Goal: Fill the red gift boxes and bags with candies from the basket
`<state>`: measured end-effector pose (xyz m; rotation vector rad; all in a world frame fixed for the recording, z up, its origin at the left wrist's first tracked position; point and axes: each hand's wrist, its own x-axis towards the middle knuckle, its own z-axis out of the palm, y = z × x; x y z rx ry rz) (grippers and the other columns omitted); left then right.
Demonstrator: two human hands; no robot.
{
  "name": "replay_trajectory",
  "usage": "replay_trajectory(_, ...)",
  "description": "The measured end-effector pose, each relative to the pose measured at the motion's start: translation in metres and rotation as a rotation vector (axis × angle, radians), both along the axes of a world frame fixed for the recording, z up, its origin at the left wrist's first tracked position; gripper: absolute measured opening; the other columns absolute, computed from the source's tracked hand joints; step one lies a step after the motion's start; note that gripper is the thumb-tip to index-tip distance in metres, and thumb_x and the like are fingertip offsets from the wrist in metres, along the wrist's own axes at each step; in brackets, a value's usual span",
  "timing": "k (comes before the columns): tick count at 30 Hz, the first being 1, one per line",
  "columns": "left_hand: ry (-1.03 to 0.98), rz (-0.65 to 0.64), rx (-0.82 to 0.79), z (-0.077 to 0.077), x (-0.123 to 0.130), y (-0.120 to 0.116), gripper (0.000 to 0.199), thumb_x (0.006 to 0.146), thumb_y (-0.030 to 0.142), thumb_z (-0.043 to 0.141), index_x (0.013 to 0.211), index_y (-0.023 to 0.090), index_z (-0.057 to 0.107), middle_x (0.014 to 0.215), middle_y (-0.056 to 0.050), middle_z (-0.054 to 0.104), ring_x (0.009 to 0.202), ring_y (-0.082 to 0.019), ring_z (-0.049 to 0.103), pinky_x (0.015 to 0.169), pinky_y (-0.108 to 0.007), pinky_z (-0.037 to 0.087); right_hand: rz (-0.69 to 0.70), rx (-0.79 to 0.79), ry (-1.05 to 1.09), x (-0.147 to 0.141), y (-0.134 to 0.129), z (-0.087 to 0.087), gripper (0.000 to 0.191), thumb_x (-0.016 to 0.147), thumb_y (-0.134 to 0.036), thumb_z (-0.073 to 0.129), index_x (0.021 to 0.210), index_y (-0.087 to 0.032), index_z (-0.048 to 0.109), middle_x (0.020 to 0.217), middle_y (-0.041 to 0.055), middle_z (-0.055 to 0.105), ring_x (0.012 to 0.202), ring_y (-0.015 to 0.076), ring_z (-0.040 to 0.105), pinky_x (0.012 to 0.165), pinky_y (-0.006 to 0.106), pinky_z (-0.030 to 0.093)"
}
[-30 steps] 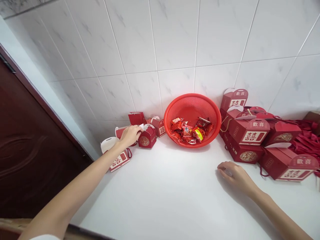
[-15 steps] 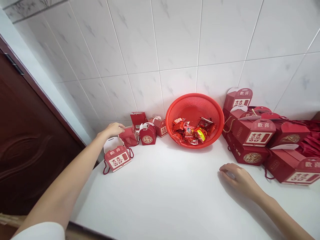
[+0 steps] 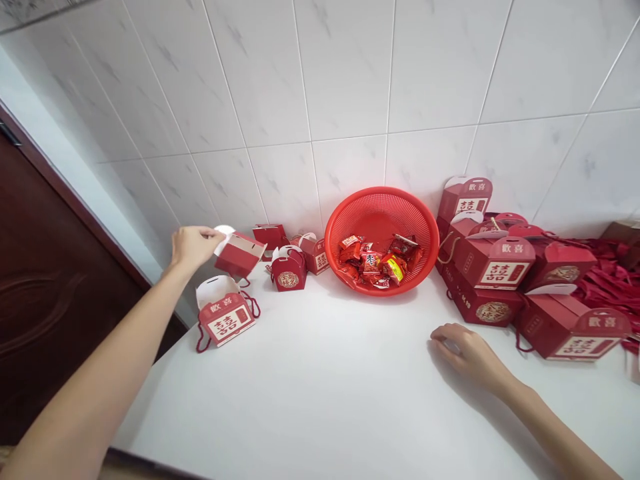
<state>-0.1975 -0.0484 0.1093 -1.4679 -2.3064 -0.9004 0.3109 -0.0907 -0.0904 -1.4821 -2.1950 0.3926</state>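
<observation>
At the left, my left hand (image 3: 194,245) pinches the white flap of a tilted red box (image 3: 239,255), raised behind a red box with a white label and cords (image 3: 227,317). My right hand (image 3: 465,353) rests on the white table (image 3: 325,387) to the right, its fingers curled; whether anything is in them is hidden. Between the hands, against the wall, a red plastic basket (image 3: 383,290) holds several wrapped candies (image 3: 371,262). A small red box with a round gold emblem (image 3: 290,270) stands left of the basket.
Several red boxes (image 3: 500,270) are stacked at the right, with crumpled red material (image 3: 607,277) behind them. Another small red box (image 3: 316,253) touches the basket's left side. A tiled wall (image 3: 345,80) runs behind; a dark door (image 3: 50,267) is at the left.
My left hand has taken hold of a red box from the left group and lifted it up and to the left, tilting it. My right hand stays on the table. The view has shifted slightly.
</observation>
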Motion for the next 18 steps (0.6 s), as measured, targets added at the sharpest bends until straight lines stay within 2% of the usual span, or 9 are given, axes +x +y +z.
replay_trajectory(1,-0.084,0.016,0.089,0.007,0.01,-0.005,0.027,0.083,0.028,0.063,0.097,0.007,0.074,0.092,-0.005,0.075,0.093,-0.02,0.065,0.089,-0.03,0.05,-0.001,0.007,0.008,0.0,0.0,0.0,0.034,0.088,-0.042,0.04,0.083,-0.023,0.067,0.088,0.0082,0.074,0.081,0.0251,0.068,0.071,0.037,0.052)
replay_trajectory(3,-0.234,-0.078,0.272,0.018,0.034,-0.016,0.029,0.078,0.027,0.068,0.099,0.008,0.074,0.096,-0.005,0.075,0.092,-0.018,0.065,0.088,-0.029,0.051,0.001,0.026,0.034,-0.001,0.001,-0.001,0.032,0.088,-0.042,0.043,0.082,-0.023,0.068,0.087,0.0083,0.074,0.08,0.0252,0.068,0.071,0.037,0.052)
replay_trajectory(5,-0.348,-0.296,0.365,0.021,0.062,-0.026,0.025,0.072,0.026,0.073,0.089,0.009,0.075,0.09,-0.005,0.076,0.085,-0.017,0.065,0.084,-0.028,0.052,0.008,0.051,0.085,-0.003,0.001,0.0,0.031,0.088,-0.042,0.045,0.082,-0.022,0.068,0.086,0.0083,0.074,0.079,0.0251,0.069,0.071,0.038,0.053)
replay_trajectory(7,-0.397,-0.547,0.344,0.013,0.092,-0.033,0.02,0.067,0.029,0.075,0.078,0.012,0.074,0.083,-0.004,0.075,0.08,-0.017,0.065,0.077,-0.028,0.053,0.011,0.077,0.145,-0.005,0.0,0.002,0.032,0.089,-0.044,0.046,0.083,-0.022,0.068,0.085,0.008,0.074,0.077,0.0248,0.069,0.07,0.038,0.054)
replay_trajectory(10,-0.508,-0.924,0.07,-0.017,0.136,-0.04,0.016,0.065,0.029,0.074,0.074,0.015,0.074,0.079,-0.004,0.074,0.075,-0.017,0.066,0.072,-0.028,0.054,0.02,0.101,0.214,-0.012,-0.004,0.006,0.036,0.092,-0.049,0.046,0.081,-0.023,0.068,0.082,0.0077,0.073,0.075,0.0245,0.068,0.066,0.037,0.055)
replay_trajectory(12,-0.574,-1.101,-0.13,-0.041,0.162,-0.042,0.017,0.064,0.024,0.073,0.079,0.016,0.076,0.084,-0.005,0.075,0.079,-0.019,0.067,0.075,-0.03,0.054,0.029,0.108,0.268,-0.017,-0.007,0.009,0.038,0.093,-0.052,0.047,0.082,-0.023,0.069,0.084,0.0084,0.073,0.076,0.0244,0.068,0.062,0.035,0.056)
replay_trajectory(15,-0.667,-1.212,-0.343,-0.071,0.192,-0.041,0.031,0.059,0.017,0.074,0.09,0.016,0.078,0.1,-0.008,0.075,0.093,-0.023,0.068,0.083,-0.033,0.053,0.036,0.15,0.385,-0.024,-0.013,0.014,0.037,0.093,-0.053,0.05,0.105,-0.022,0.068,0.096,0.0098,0.073,0.078,0.0229,0.069,0.064,0.034,0.058)
replay_trajectory(18,-0.83,-1.245,-0.5,-0.089,0.209,-0.035,0.047,0.056,0.014,0.077,0.103,0.016,0.077,0.116,-0.011,0.072,0.106,-0.027,0.065,0.089,-0.036,0.052,0.089,0.214,0.493,-0.028,-0.02,0.021,0.045,0.096,-0.051,0.049,0.133,-0.026,0.055,0.117,0.0111,0.067,0.084,0.0207,0.069,0.079,0.038,0.059)
